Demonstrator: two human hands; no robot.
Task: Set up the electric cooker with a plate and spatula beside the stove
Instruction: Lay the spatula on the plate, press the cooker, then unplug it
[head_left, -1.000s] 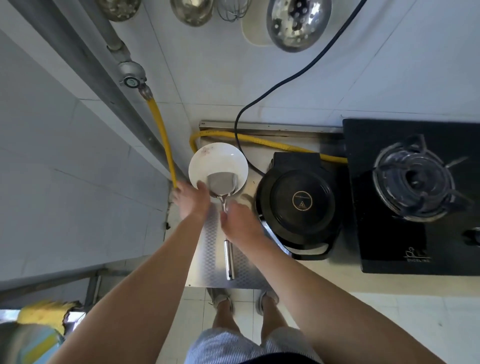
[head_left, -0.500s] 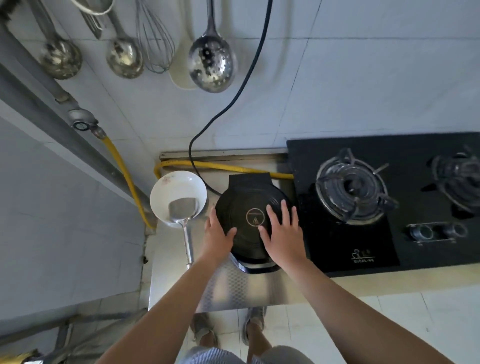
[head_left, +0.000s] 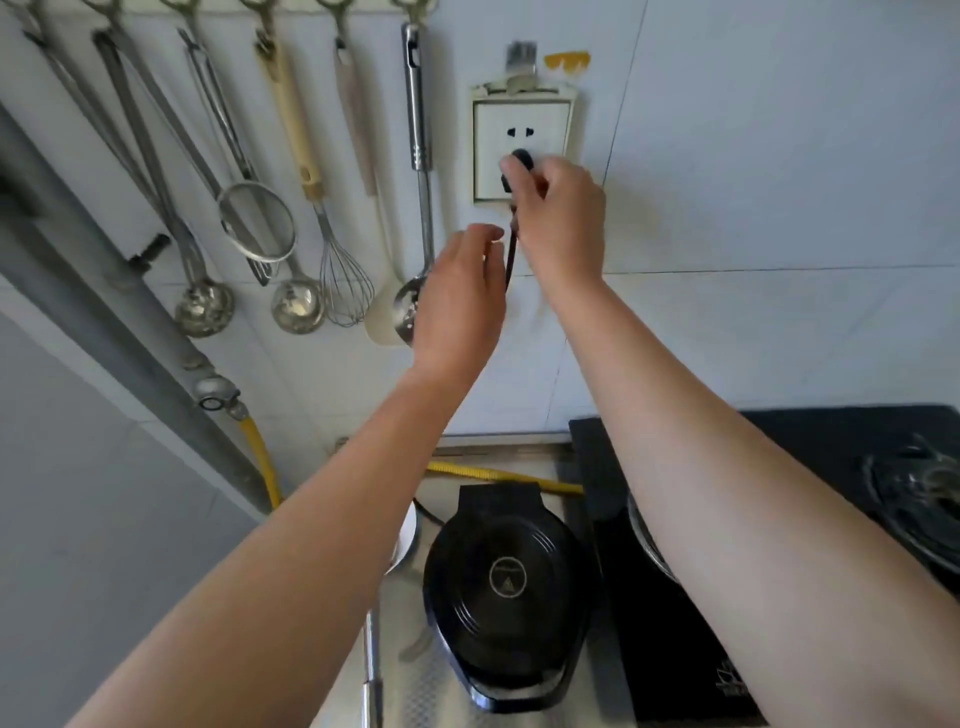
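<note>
Right hand (head_left: 561, 208) is pinching the plug (head_left: 521, 165) at the socket (head_left: 522, 148); at seven o'clock, left hand (head_left: 460, 291) is hovering half-open; we are judging it steadies the cord (head_left: 511, 254).

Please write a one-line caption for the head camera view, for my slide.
Right hand holds the black plug at the wall socket; closed electric cooker sits beside the gas stove.

No words or numbers can be read with certainty. A round gold-ringed emblem with a small triangle mark is shown at the centre of the lid of the electric cooker (head_left: 506, 597), its lettering too small to be made out. A white logo is printed at the front corner of the stove (head_left: 675, 623), partly hidden by an arm and blurred.
</note>
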